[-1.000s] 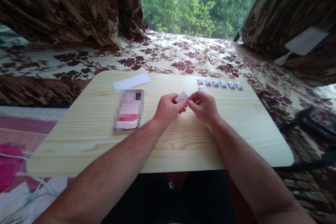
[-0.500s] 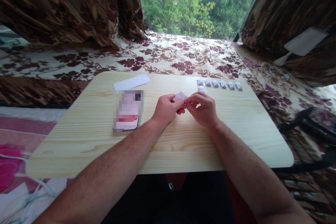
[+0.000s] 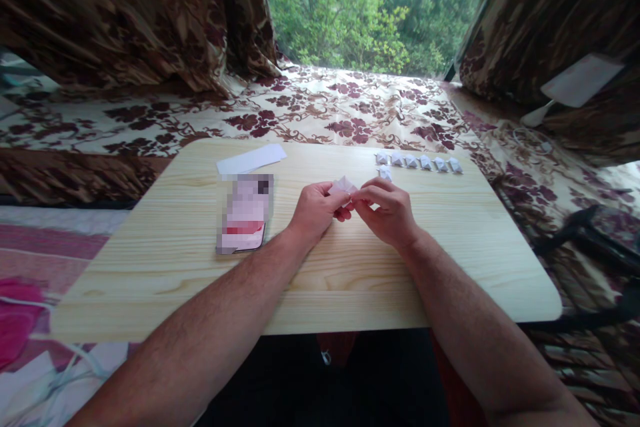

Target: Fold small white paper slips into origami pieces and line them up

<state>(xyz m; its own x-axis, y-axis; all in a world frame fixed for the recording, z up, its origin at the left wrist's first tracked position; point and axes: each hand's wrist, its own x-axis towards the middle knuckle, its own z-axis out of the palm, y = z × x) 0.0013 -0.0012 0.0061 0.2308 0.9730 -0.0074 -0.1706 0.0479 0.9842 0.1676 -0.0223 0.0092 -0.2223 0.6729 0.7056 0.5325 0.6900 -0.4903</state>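
Note:
A small folded piece of white paper (image 3: 343, 185) is held above the middle of the table. My left hand (image 3: 317, 206) grips its left side, thumb on top and fingers curled beneath. At the paper's right edge, my right hand (image 3: 387, 205) pinches with thumb and forefinger, the other fingers bent. The paper's lower part is hidden by the fingers. Just beyond my right hand lies one small folded white paper piece (image 3: 385, 173). Several similar folded pieces (image 3: 411, 161) form a row behind it.
The light wood table (image 3: 165, 273) carries a stack of white paper strips (image 3: 251, 159) at the back left. A phone (image 3: 245, 213), partly pixelated, lies in front of them. A floral cloth (image 3: 345, 107) covers the ledge behind, and a white lamp (image 3: 580, 80) stands right.
My right hand's fingers have shifted slightly at the paper's right edge and drawn closer together. Both hands stay in the same place, and the paper remains held between them.

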